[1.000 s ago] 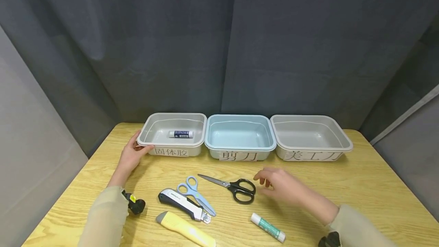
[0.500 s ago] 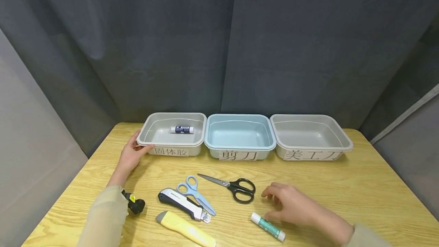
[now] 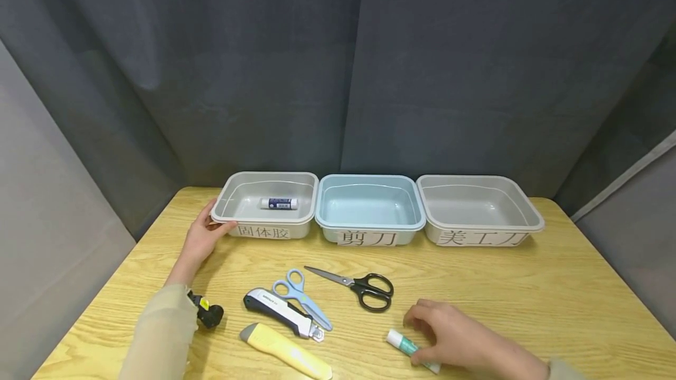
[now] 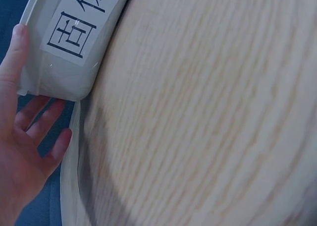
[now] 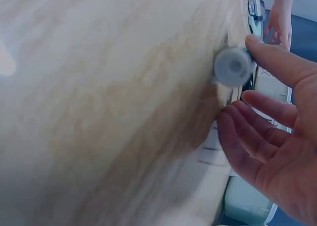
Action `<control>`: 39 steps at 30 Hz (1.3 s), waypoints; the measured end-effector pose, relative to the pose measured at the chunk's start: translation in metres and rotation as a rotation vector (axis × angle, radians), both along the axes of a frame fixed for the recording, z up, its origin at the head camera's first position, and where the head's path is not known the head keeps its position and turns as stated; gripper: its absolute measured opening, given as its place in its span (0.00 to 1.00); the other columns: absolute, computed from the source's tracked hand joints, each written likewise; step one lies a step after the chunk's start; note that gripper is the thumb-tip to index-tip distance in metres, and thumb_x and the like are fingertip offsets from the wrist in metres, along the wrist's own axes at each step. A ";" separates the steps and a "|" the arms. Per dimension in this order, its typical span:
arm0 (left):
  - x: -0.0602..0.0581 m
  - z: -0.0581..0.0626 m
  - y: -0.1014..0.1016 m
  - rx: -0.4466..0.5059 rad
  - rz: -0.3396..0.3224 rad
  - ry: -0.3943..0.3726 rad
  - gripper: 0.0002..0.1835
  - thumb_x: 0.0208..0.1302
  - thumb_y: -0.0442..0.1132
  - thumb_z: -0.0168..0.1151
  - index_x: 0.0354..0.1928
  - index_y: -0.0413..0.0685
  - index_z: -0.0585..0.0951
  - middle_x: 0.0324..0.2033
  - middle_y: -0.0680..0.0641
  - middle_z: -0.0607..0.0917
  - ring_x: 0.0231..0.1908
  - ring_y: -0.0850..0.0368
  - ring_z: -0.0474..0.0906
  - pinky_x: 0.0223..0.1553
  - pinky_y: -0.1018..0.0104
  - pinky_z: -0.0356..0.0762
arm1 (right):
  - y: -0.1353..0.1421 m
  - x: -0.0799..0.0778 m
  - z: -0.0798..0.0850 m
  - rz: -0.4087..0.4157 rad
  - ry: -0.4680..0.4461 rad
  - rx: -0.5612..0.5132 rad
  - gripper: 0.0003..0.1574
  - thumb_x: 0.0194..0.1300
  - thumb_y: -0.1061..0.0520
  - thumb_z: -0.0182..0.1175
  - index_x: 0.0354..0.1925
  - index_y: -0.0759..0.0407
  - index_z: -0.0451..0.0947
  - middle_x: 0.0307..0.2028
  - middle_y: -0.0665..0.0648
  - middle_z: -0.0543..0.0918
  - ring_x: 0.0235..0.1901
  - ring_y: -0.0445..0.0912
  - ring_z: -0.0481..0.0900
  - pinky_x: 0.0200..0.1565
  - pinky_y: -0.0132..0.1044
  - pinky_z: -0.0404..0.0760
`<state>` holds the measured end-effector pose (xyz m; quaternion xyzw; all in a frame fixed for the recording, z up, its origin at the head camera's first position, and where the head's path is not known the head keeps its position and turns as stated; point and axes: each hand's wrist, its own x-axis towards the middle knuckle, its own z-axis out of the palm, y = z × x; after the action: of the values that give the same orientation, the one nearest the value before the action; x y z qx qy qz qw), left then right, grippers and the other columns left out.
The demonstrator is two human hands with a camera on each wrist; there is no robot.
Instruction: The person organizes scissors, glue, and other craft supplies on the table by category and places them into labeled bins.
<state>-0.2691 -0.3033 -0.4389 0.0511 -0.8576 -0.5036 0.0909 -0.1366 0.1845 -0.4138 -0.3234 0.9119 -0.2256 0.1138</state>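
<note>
My left hand (image 3: pixel 202 240) holds the corner of the left grey plastic box (image 4: pixel 64 80), thumb against its front and fingers round its side. A dark blue and white glue stick (image 3: pixel 279 204) lies in that box. At the front right, my right hand (image 3: pixel 449 333) is over a green and white glue stick (image 3: pixel 404 343). The thumb touches the stick, while the other fingers curve on its far side with a gap visible in the right wrist view. Black-handled scissors (image 3: pixel 364 291) lie to the left of this hand.
A light blue box (image 3: pixel 369 207) and a second grey box (image 3: pixel 475 204) stand in line with the left box, all bearing paper labels. Blue scissors (image 3: pixel 311 309), a silver-black utility knife (image 3: pixel 282 312) and a yellow utility knife (image 3: pixel 285 350) lie at the front. A dark curtain (image 3: pixel 338 75) hangs behind.
My right hand has moved from beside the black scissors toward the front, onto the green glue stick. The blue glue stick has rolled slightly in its box. My left hand stays put.
</note>
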 end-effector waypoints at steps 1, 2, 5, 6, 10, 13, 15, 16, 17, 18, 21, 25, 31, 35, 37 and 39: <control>0.000 0.000 0.000 0.003 -0.001 -0.001 0.49 0.53 0.54 0.64 0.71 0.53 0.48 0.65 0.37 0.60 0.58 0.43 0.65 0.58 0.52 0.65 | 0.000 0.000 0.000 0.006 -0.008 -0.011 0.29 0.43 0.36 0.67 0.41 0.49 0.77 0.30 0.38 0.71 0.28 0.32 0.66 0.30 0.27 0.70; 0.000 0.000 0.000 0.005 -0.002 -0.003 0.49 0.52 0.55 0.64 0.71 0.53 0.48 0.65 0.38 0.60 0.58 0.43 0.65 0.58 0.52 0.65 | 0.000 0.001 -0.001 0.011 -0.018 -0.024 0.28 0.44 0.37 0.68 0.41 0.49 0.77 0.29 0.38 0.71 0.27 0.32 0.66 0.29 0.26 0.70; -0.001 -0.001 0.000 0.011 -0.003 -0.005 0.49 0.52 0.55 0.64 0.71 0.54 0.48 0.65 0.38 0.60 0.58 0.44 0.65 0.58 0.53 0.65 | -0.001 0.002 -0.002 0.020 -0.042 -0.058 0.24 0.45 0.42 0.69 0.39 0.50 0.77 0.27 0.38 0.71 0.26 0.31 0.67 0.27 0.25 0.70; 0.000 -0.001 0.000 0.014 -0.003 -0.006 0.49 0.52 0.55 0.64 0.71 0.54 0.48 0.65 0.38 0.60 0.58 0.44 0.65 0.58 0.53 0.64 | -0.002 0.002 -0.002 0.022 -0.049 -0.061 0.22 0.45 0.44 0.69 0.39 0.50 0.78 0.27 0.38 0.71 0.26 0.31 0.67 0.27 0.25 0.70; -0.001 -0.001 0.000 0.014 -0.003 -0.003 0.49 0.52 0.54 0.64 0.71 0.54 0.48 0.65 0.37 0.60 0.58 0.43 0.65 0.58 0.52 0.64 | -0.002 0.003 -0.003 0.021 -0.059 -0.052 0.20 0.46 0.45 0.69 0.38 0.51 0.79 0.28 0.37 0.71 0.27 0.31 0.67 0.28 0.25 0.70; -0.001 -0.001 0.000 0.009 -0.003 0.003 0.49 0.53 0.54 0.64 0.71 0.54 0.48 0.65 0.37 0.60 0.57 0.43 0.65 0.57 0.52 0.65 | -0.001 0.004 -0.002 0.027 -0.057 -0.040 0.22 0.45 0.44 0.69 0.39 0.51 0.79 0.29 0.37 0.71 0.27 0.31 0.67 0.28 0.25 0.70; -0.001 -0.001 0.000 0.007 -0.003 0.006 0.49 0.53 0.54 0.64 0.71 0.54 0.48 0.65 0.37 0.60 0.57 0.43 0.65 0.57 0.52 0.65 | 0.000 0.005 0.000 0.024 -0.077 -0.025 0.23 0.45 0.45 0.69 0.41 0.50 0.79 0.31 0.37 0.72 0.28 0.31 0.67 0.29 0.26 0.70; -0.001 -0.001 0.000 0.005 -0.003 0.007 0.49 0.53 0.54 0.64 0.71 0.53 0.48 0.65 0.37 0.60 0.57 0.43 0.66 0.57 0.52 0.65 | 0.000 0.005 0.001 0.023 -0.089 -0.015 0.23 0.45 0.45 0.69 0.41 0.50 0.78 0.31 0.37 0.72 0.28 0.31 0.67 0.29 0.26 0.71; -0.001 -0.001 0.000 0.005 -0.004 0.008 0.49 0.53 0.54 0.64 0.71 0.53 0.48 0.65 0.37 0.60 0.57 0.43 0.66 0.57 0.52 0.65 | 0.001 0.005 0.001 0.020 -0.104 -0.006 0.23 0.45 0.46 0.69 0.42 0.49 0.78 0.32 0.37 0.72 0.29 0.31 0.67 0.29 0.26 0.71; -0.001 -0.001 0.000 0.002 -0.003 0.007 0.49 0.53 0.54 0.64 0.71 0.53 0.48 0.65 0.37 0.60 0.57 0.43 0.66 0.57 0.52 0.65 | 0.001 0.006 0.002 0.017 -0.114 0.003 0.23 0.46 0.47 0.69 0.42 0.49 0.78 0.32 0.37 0.72 0.29 0.31 0.67 0.29 0.26 0.71; -0.001 -0.001 0.000 0.001 -0.001 0.009 0.49 0.53 0.54 0.64 0.71 0.52 0.48 0.65 0.37 0.60 0.57 0.43 0.66 0.57 0.52 0.65 | 0.001 0.006 0.003 0.012 -0.130 0.024 0.20 0.47 0.51 0.68 0.42 0.48 0.78 0.32 0.36 0.72 0.29 0.31 0.68 0.30 0.26 0.71; -0.001 -0.001 0.000 0.003 0.005 0.006 0.49 0.52 0.54 0.64 0.71 0.53 0.48 0.66 0.38 0.60 0.57 0.44 0.66 0.57 0.53 0.66 | -0.001 0.005 0.004 0.018 -0.123 0.032 0.17 0.49 0.54 0.67 0.41 0.47 0.78 0.32 0.36 0.73 0.29 0.31 0.68 0.30 0.27 0.71; 0.000 -0.001 0.001 0.003 0.009 0.001 0.49 0.52 0.55 0.64 0.71 0.54 0.48 0.66 0.38 0.60 0.57 0.44 0.65 0.57 0.53 0.65 | -0.004 -0.004 0.009 0.088 -0.013 0.017 0.18 0.49 0.58 0.66 0.42 0.54 0.78 0.30 0.38 0.72 0.28 0.31 0.67 0.29 0.25 0.71; 0.000 -0.001 0.000 0.001 0.001 -0.004 0.49 0.53 0.55 0.63 0.71 0.53 0.48 0.66 0.38 0.59 0.57 0.44 0.65 0.57 0.52 0.65 | -0.009 -0.010 0.012 0.135 0.053 0.013 0.18 0.51 0.60 0.65 0.43 0.55 0.78 0.31 0.39 0.73 0.28 0.30 0.68 0.29 0.25 0.72; 0.001 -0.001 0.000 0.000 -0.007 -0.004 0.49 0.53 0.55 0.63 0.71 0.52 0.48 0.66 0.37 0.59 0.57 0.43 0.65 0.57 0.52 0.65 | -0.012 -0.011 0.013 0.145 0.066 0.026 0.18 0.52 0.59 0.64 0.44 0.54 0.78 0.33 0.40 0.74 0.29 0.30 0.68 0.30 0.25 0.73; 0.001 0.000 0.000 -0.001 -0.017 -0.005 0.49 0.53 0.55 0.63 0.71 0.52 0.47 0.66 0.37 0.59 0.57 0.43 0.65 0.57 0.51 0.64 | -0.016 -0.013 0.015 0.160 0.079 0.034 0.18 0.52 0.60 0.64 0.44 0.54 0.78 0.34 0.41 0.75 0.29 0.30 0.69 0.31 0.26 0.74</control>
<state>-0.2679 -0.3035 -0.4389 0.0449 -0.8585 -0.5038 0.0848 -0.1494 0.1683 -0.3989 -0.4019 0.8906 -0.1873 0.1006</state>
